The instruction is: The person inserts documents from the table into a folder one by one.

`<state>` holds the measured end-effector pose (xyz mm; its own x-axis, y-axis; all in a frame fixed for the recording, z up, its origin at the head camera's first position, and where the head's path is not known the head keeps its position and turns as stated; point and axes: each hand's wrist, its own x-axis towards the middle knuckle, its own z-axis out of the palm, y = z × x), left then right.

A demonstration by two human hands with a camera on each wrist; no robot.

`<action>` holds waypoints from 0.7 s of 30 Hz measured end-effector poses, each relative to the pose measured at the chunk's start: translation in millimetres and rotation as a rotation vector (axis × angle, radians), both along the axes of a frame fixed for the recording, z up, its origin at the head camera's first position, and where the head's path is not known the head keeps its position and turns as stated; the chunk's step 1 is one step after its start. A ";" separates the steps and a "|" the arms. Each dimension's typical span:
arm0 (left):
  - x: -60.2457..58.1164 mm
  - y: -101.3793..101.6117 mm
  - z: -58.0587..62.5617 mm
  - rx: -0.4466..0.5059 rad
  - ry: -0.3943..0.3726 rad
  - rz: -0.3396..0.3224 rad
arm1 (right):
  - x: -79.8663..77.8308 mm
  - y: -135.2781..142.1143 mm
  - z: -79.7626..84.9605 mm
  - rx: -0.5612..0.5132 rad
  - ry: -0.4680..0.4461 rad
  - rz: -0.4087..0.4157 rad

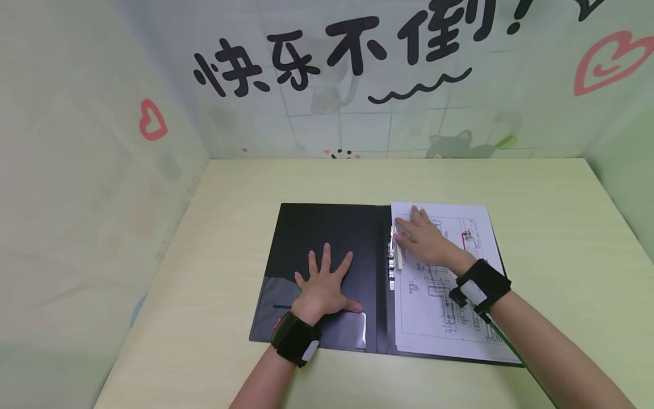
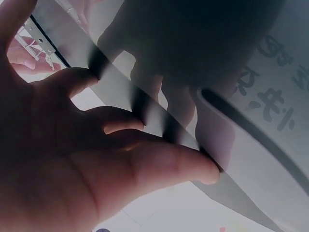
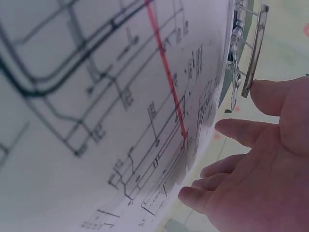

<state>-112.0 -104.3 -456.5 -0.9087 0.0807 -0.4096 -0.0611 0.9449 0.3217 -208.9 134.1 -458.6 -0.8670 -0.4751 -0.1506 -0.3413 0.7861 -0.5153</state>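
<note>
A black clip folder [image 1: 332, 227] lies opened out flat on the table. My left hand [image 1: 322, 288] rests with spread fingers on its left inside cover, over the clear pocket [image 1: 349, 332] at the bottom. On the right side lies a stack of white paper [image 1: 480, 318] printed with line drawings and a red line. My right hand [image 1: 426, 238] lies over the upper left part of the sheets, fingers extended. Its thumb is right at the end of the metal clip's bar [image 3: 256, 53]. The metal clip [image 1: 392, 267] runs along the sheets' left edge beside the spine.
The pale wooden table [image 1: 189, 295] extends around the folder. Printed panels stand at the back and sides, with black lettering on the back panel [image 1: 357, 125]. Each wrist wears a black strap, and a green cable [image 1: 526, 363] runs along the right forearm.
</note>
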 end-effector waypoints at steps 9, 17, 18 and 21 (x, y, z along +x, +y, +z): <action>0.3 -0.1 1.7 -0.012 0.005 -0.005 | 4.3 -6.8 -2.0 -0.080 0.076 -0.018; 0.3 -0.4 1.9 -0.013 0.006 -0.003 | 11.6 -9.4 2.9 -0.228 0.109 -0.003; 0.2 -0.4 1.9 -0.013 0.005 -0.003 | 12.9 -9.5 3.5 -0.237 0.112 0.006; -0.4 -0.1 2.2 -0.011 0.003 -0.002 | 16.5 -9.4 5.5 -0.248 0.106 0.039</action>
<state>-112.5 -104.4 -454.3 -0.9099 0.0782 -0.4074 -0.0578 0.9486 0.3112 -192.5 124.7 -453.1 -0.8522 -0.5192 0.0652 -0.4308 0.6254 -0.6506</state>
